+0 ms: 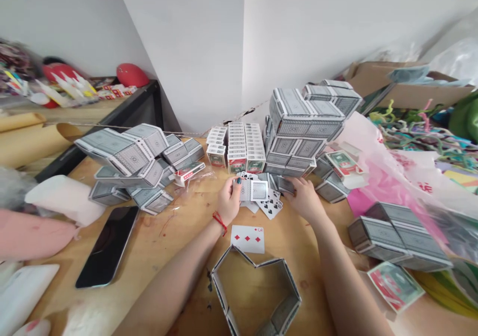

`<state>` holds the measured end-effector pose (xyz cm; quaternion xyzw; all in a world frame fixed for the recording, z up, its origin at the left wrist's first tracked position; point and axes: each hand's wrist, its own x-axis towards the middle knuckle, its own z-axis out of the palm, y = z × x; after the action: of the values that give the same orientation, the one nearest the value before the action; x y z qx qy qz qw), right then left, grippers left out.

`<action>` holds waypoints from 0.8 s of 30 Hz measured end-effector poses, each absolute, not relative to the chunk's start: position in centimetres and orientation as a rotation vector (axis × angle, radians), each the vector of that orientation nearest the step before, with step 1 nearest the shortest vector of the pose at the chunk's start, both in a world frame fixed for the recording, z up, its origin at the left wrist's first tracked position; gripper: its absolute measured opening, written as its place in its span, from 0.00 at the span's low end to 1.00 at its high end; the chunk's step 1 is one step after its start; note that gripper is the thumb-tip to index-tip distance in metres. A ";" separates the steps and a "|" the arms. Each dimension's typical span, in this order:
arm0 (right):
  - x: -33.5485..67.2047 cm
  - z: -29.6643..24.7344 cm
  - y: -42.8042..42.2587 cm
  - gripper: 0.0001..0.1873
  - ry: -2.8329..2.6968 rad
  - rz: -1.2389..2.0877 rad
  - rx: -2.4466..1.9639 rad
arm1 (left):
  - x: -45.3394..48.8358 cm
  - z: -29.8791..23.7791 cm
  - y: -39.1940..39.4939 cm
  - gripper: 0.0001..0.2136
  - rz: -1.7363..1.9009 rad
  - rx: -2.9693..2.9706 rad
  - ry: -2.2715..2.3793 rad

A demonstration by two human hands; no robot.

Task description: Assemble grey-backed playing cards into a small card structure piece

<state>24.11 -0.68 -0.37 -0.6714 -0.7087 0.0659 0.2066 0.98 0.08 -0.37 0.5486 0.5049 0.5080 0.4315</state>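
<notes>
My left hand (228, 200), a red string on its wrist, pinches grey-backed playing cards (244, 190), thumb on top. Face-up spade cards (271, 206) lie loosely beside and under them. My right hand (306, 199) has its fingers closed at the end of a dark grey folded card piece (286, 184); its exact shape is partly hidden. Nearer to me a three of diamonds (247, 239) lies face up. Between my forearms stands a heart-shaped frame of cards (295, 281), its lower end cut off by the picture edge.
Card boxes (246, 149) stand in rows by the wall. Stacked grey card structures rise at left (123, 152) and right (298, 122), with another block (398, 234) nearer right. A black phone (108, 246) lies left. Pink plastic (407, 176) and a cardboard box (373, 79) occupy the right side.
</notes>
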 end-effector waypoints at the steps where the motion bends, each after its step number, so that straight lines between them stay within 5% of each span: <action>1: 24.1 -0.5 -0.7 0.22 -1.960 0.169 -1.886 | 1.0 -0.3 0.1 0.16 1.262 1.339 1.249; 17: 23.7 -1.1 -0.8 0.28 -1.686 0.198 -1.809 | 0.9 -0.6 0.2 0.15 1.297 1.320 1.248; 24: 20.5 3.1 -1.5 0.30 -1.331 1.088 -1.314 | 0.7 -0.5 0.4 0.15 1.396 1.437 1.318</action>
<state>20.51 -1.46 3.07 -0.5360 -0.5431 0.4439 0.4698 0.70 0.36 -0.53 0.5584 0.5122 0.5423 0.3630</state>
